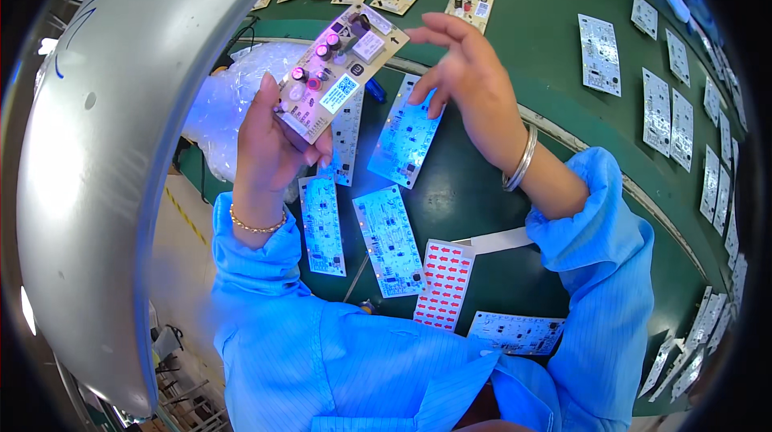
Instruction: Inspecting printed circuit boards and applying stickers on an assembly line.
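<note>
My left hand (269, 138) grips a tan circuit board (328, 52) by its lower end and holds it tilted above the table. Capacitors, a white block-shaped part and a white code label show on its upper face. My right hand (474, 82) is beside the board's right corner, fingers spread and curved, with nothing visible in them; whether a fingertip touches the corner I cannot tell. Under the hands lie several flat boards, among them one below my right hand (404, 138), one in the middle (389, 239) and one at the left (322, 223), all in blue light.
A sheet of red arrow stickers (445, 283) lies near me, by another board (515, 332). Clear plastic wrap (233, 106) is bunched at the left. A large silver lamp-like housing (88, 174) fills the left side. More boards stand along the curved green table (547, 54).
</note>
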`<state>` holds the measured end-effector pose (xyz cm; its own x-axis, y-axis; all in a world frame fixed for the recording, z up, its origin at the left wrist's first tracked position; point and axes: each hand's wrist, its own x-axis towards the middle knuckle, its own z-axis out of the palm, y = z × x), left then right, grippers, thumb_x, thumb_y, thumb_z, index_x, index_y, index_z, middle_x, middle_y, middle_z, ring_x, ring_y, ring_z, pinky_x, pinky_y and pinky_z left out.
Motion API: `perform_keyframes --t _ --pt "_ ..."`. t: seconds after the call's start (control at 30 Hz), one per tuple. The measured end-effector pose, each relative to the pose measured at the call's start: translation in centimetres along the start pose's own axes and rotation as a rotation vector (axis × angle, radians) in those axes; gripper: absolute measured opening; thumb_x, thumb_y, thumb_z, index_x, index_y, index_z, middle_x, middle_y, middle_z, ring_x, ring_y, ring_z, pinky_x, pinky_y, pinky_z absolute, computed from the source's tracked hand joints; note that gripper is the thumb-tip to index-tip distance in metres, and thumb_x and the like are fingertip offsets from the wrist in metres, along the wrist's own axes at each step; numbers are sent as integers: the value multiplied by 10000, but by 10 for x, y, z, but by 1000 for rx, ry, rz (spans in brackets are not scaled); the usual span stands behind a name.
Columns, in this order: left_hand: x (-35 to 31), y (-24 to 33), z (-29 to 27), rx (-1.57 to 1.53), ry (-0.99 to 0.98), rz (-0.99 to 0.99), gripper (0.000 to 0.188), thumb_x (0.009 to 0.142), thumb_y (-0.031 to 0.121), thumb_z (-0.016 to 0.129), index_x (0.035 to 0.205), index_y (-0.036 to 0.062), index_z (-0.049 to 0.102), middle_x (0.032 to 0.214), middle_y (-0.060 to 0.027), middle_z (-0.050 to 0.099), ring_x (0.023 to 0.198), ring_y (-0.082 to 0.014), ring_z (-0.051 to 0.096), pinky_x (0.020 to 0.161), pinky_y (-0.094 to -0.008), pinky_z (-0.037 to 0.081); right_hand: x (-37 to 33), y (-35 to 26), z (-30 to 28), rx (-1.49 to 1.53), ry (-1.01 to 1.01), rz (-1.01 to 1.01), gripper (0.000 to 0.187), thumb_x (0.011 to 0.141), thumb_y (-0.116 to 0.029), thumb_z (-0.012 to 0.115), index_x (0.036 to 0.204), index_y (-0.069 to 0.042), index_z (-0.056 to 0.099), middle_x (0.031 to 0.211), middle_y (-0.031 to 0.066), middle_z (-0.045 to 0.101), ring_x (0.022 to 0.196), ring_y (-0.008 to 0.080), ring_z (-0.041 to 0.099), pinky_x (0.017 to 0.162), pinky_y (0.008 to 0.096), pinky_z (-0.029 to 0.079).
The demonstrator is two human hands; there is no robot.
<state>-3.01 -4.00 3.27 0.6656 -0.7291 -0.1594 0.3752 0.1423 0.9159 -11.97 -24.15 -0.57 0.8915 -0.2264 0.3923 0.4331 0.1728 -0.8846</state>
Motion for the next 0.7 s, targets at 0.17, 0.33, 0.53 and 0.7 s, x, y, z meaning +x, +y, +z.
perform_keyframes --t 0.17,0.33,0.53,0.7 --pt "8 -6 3 -178 -139 -219 539 875 476 181 973 53 500 576 -129 539 335 -155 418 356 -315 409 0 -29 -10 -25 255 48 316 850 -312 439 982 -26 469 822 46 527 525 58 449 418 171 334" --pt "53 -4 34 -220 -271 -364 508 880 479 183 999 74 466 657 -113 548 345 -137 419 366 -306 413 -2 -75 -82 -679 408 -235 264 760 -308 578 815 -51 549 713 29 555 567 81 477 479 211 372" --pt "121 -29 96 49 -122 -432 444 884 469 225 862 82 441 544 -37 453 359 -108 328 368 -260 325 -25 -47 -133 -1892 197 -455 348 673 -357 616 830 -51 560 859 85 553 855 238 506 707 345 397" --pt "165 -48 118 70 -83 -493 438 888 452 239 817 80 460 537 -24 459 359 -84 329 356 -214 309 -29 -24 -145 -1883 287 -242 421 677 -406 601 887 -46 548 978 123 515 963 329 457 736 394 406"
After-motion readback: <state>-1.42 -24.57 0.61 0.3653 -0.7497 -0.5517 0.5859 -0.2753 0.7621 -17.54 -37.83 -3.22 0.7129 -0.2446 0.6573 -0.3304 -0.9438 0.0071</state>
